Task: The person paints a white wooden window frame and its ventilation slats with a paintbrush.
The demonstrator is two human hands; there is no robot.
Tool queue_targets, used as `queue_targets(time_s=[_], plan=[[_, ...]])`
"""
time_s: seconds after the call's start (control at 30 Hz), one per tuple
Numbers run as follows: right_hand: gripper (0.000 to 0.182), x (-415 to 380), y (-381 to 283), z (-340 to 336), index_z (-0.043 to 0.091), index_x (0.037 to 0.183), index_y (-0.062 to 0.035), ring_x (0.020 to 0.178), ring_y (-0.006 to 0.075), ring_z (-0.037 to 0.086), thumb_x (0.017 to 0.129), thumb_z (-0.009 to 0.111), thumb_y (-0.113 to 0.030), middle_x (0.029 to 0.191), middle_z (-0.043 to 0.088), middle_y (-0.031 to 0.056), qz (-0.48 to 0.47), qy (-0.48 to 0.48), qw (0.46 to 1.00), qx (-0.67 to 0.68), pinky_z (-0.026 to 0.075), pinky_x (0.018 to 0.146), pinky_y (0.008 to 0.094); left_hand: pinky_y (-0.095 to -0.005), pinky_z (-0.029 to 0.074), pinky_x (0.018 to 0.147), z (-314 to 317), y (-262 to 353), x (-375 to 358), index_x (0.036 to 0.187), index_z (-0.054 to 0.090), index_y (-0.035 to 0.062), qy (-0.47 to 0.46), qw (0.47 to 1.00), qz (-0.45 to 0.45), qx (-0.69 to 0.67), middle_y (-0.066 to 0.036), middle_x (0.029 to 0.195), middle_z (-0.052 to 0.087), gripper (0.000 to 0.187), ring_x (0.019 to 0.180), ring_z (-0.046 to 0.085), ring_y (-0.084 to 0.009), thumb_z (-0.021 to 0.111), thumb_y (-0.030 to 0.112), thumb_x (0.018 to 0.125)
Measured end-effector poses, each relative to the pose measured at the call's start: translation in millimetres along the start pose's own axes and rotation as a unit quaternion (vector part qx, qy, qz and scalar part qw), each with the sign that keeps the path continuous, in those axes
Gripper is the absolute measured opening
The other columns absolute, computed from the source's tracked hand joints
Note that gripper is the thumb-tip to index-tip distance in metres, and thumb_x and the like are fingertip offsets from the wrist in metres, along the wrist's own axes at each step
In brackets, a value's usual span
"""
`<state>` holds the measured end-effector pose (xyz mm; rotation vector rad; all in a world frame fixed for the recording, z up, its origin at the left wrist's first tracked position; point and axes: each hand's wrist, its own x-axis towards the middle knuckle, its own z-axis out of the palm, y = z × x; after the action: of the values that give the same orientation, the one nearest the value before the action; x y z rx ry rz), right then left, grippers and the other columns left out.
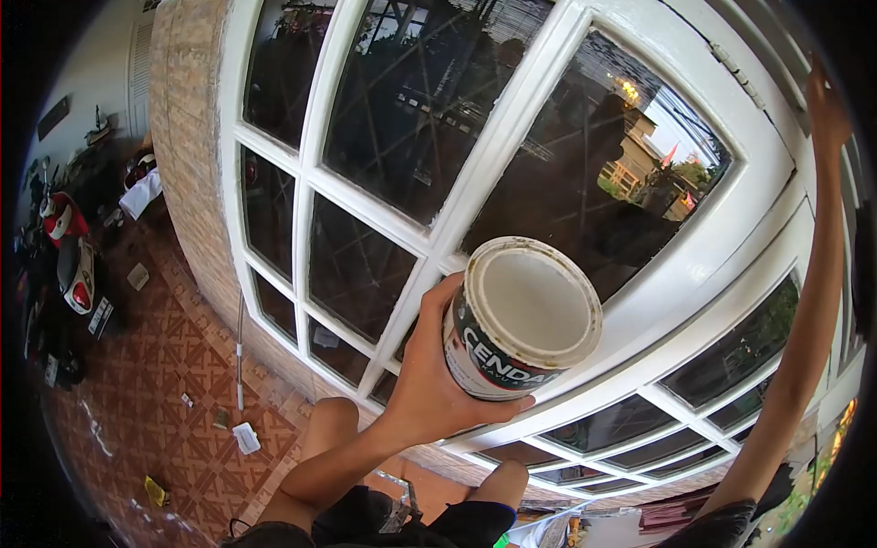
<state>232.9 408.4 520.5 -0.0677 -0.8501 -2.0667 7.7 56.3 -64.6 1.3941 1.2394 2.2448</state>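
Observation:
My left hand (434, 384) is wrapped round a paint can (533, 306) at the centre of the view. The can is lidless, with pale paint inside and a dark label reading "CENDA...". Behind it stands a white window frame (434, 239) with dark glass panes. At the top right, my right hand (827, 105) is raised beside the white frame near the image edge. Its fingers are too small and dark there to make out, and whether it holds anything does not show.
Motorcycles (71, 247) stand on the patterned tile floor (196, 365) at the left. A white tray (246, 438), a yellow item (155, 491) and a pale pole (239, 365) are low on the left. My knees are below the can.

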Motion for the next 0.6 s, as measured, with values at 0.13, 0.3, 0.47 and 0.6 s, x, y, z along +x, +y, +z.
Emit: queue_targets(time_s=[0.13,0.3,0.47,0.6], plan=[[0.027,33.5,-66.6,-61.5,0.073,0.120,-0.0081,0.076,0.0076,0.069,0.094,0.070,-0.010,0.105,0.078,0.0019,0.194,0.060,0.919,0.339,0.051,0.062,0.0211,-0.0428,0.037,0.115,-1.2,1.0,1.5,0.150,0.025,0.0012,0.013,0.998,0.012,0.061,-0.020,0.141,0.045,0.120,0.135,0.047,-0.0308,0.100,0.019,0.058],[0.014,76.9,-69.9,-115.8,0.076,0.108,-0.0001,0.085,0.0035,0.066,0.094,0.073,-0.003,0.106,0.078,0.0047,0.381,0.132,0.774,0.489,0.049,0.072,0.0173,-0.0429,0.036,0.115,2.2,-8.3,3.4,0.147,0.027,0.0006,0.004,1.000,0.010,-0.002,-0.020,0.140,0.045,0.121,0.134,0.047,-0.0298,0.101,0.022,0.054],[0.013,89.8,-51.4,-119.4,0.077,0.101,-0.0033,0.061,0.0003,0.041,0.091,0.079,-0.012,0.077,0.065,-0.0066,0.415,0.134,0.756,0.489,0.036,0.057,0.0175,-0.0399,0.047,0.107,-0.1,-0.2,4.9,0.140,0.028,0.0045,-0.002,0.999,-0.023,0.036,-0.016,0.134,0.048,0.114,0.126,0.053,-0.0263,0.099,0.011,0.051],[0.011,88.9,-48.0,-118.0,0.076,0.102,-0.0061,0.063,0.0009,0.044,0.093,0.077,-0.011,0.077,0.067,-0.0045,0.368,0.098,0.764,0.521,0.038,0.058,0.0183,-0.0397,0.049,0.106,8.2,16.8,2.7,0.139,0.028,0.0057,0.004,0.997,-0.070,-0.028,-0.017,0.133,0.049,0.114,0.125,0.055,-0.0268,0.100,0.010,0.051]])
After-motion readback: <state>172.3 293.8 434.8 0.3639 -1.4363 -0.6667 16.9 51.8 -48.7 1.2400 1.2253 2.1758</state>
